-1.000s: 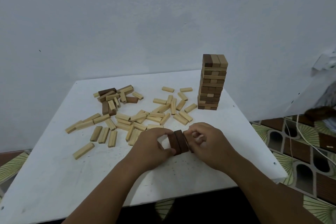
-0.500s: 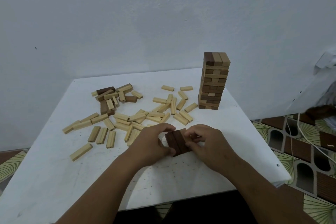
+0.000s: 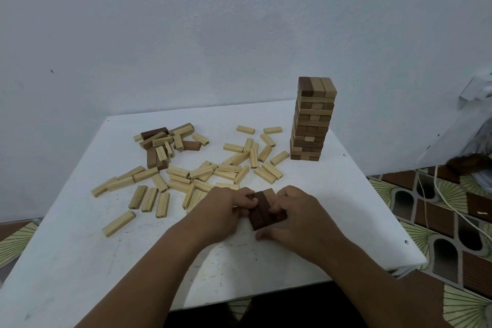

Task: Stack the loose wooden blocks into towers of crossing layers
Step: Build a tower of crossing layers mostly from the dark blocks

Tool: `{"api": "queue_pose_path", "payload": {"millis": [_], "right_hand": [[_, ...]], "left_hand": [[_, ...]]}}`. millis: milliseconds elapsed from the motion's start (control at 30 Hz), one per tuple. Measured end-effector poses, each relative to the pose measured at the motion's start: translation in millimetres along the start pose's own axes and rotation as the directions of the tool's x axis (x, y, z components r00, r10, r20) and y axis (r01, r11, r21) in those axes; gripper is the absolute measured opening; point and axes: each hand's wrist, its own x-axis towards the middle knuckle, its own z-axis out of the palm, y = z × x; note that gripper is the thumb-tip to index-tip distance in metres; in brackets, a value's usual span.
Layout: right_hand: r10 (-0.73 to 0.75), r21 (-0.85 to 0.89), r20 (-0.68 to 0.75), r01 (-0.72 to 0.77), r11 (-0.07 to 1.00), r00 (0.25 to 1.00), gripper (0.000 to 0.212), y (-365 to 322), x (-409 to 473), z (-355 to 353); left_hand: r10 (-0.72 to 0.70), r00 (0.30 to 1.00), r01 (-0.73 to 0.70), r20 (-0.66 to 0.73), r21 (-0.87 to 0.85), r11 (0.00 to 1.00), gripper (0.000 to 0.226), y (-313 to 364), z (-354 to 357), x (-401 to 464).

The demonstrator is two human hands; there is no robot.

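Dark blocks (image 3: 262,208): a row lying side by side on the surface (image 3: 80,261), well in front of the finished tower (image 3: 312,120) and nearer the person; likely the base layer of a new tower.
Left hand (image 3: 221,210): fingers curled against the row's left side, a grip that pinches the blocks inward.
Right hand (image 3: 298,217): curled round the row's right side and near end, pressing toward the left hand, probably to square the layer so that the next one can cross it flat.
Loose pale blocks (image 3: 202,176): scattered left of the tower and behind the hands, within reach as stock.
Mixed heap (image 3: 166,144): dark and pale blocks piled further left of the tower.
Hidden: the fingers cover the row's edges, so the block count is unclear.
Cut off: clutter beyond the surface's right edge, unreadable.
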Motion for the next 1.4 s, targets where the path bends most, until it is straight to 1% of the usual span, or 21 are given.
{"api": "queue_pose_path", "payload": {"millis": [67, 133, 200, 300, 333, 400, 467, 533, 600, 667, 800, 867, 1000, 1167, 1400], "right_hand": [[0.007, -0.058, -0.050, -0.010, 0.998, 0.999, 0.049, -7, -2, 8], [-0.002, -0.086, -0.103, -0.007, 0.996, 0.995, 0.045, -14, -2, 14], [-0.033, -0.088, -0.126, 0.022, 0.996, 0.992, 0.044, -18, -2, 18], [-0.075, -0.024, -0.095, 0.073, 0.997, 0.993, 0.037, -15, -4, 16], [-0.078, 0.027, -0.082, 0.080, 0.996, 0.994, 0.038, -12, -5, 13], [-0.069, 0.139, -0.038, 0.074, 0.988, 0.997, 0.049, -7, -7, 8], [-0.083, 0.210, 0.027, 0.075, 0.975, 0.996, 0.058, -4, -7, 3], [-0.106, 0.242, 0.053, 0.090, 0.966, 0.993, 0.059, 1, -6, -1], [-0.119, 0.250, 0.047, 0.104, 0.963, 0.992, 0.058, 7, -6, -2], [-0.124, 0.246, 0.051, 0.108, 0.963, 0.991, 0.057, 11, -6, -2], [-0.122, 0.136, 0.058, 0.114, 0.984, 0.991, 0.053, 14, -9, -1], [-0.089, 0.108, 0.055, 0.083, 0.991, 0.995, 0.055, 15, -10, -2], [-0.055, 0.139, 0.016, 0.052, 0.989, 0.998, 0.054, 17, -13, -1], [-0.050, 0.150, 0.004, 0.049, 0.988, 0.999, 0.052, 17, -14, 0], [-0.041, 0.154, 0.010, 0.039, 0.987, 0.999, 0.050, 17, -16, 0]], "left_hand": [[0.006, 0.998, -0.013, 0.056, 0.116, 0.993, 0.048, -7, 0, 1], [0.001, 0.997, -0.013, 0.079, 0.153, 0.988, 0.052, -13, 1, 3], [0.015, 0.997, -0.029, 0.081, 0.172, 0.985, 0.048, -11, -1, 2], [0.030, 0.999, -0.036, 0.033, 0.203, 0.979, 0.035, -3, -7, -4], [0.031, 0.999, -0.034, 0.019, 0.185, 0.982, 0.030, -1, -9, -6], [0.041, 0.999, -0.042, 0.010, 0.125, 0.991, 0.022, 1, -11, -10], [0.069, 0.998, -0.069, 0.002, 0.074, 0.995, 0.025, 1, -9, -13], [0.131, 0.991, -0.131, -0.020, -0.012, 0.991, 0.030, -1, -4, -15], [0.178, 0.982, -0.183, -0.063, -0.106, 0.977, 0.030, -2, 0, -18], [0.168, 0.979, -0.184, -0.116, -0.144, 0.972, 0.027, -6, 4, -20], [0.139, 0.978, -0.162, -0.157, -0.139, 0.977, 0.031, -11, 9, -22], [0.131, 0.975, -0.160, -0.180, -0.159, 0.974, 0.034, -14, 11, -23], [0.087, 0.970, -0.130, -0.227, -0.180, 0.975, 0.034, -16, 15, -26], [0.084, 0.951, -0.149, -0.296, -0.203, 0.968, 0.033, -17, 21, -31], [0.079, 0.950, -0.144, -0.304, -0.200, 0.969, 0.032, -17, 22, -33]]}}
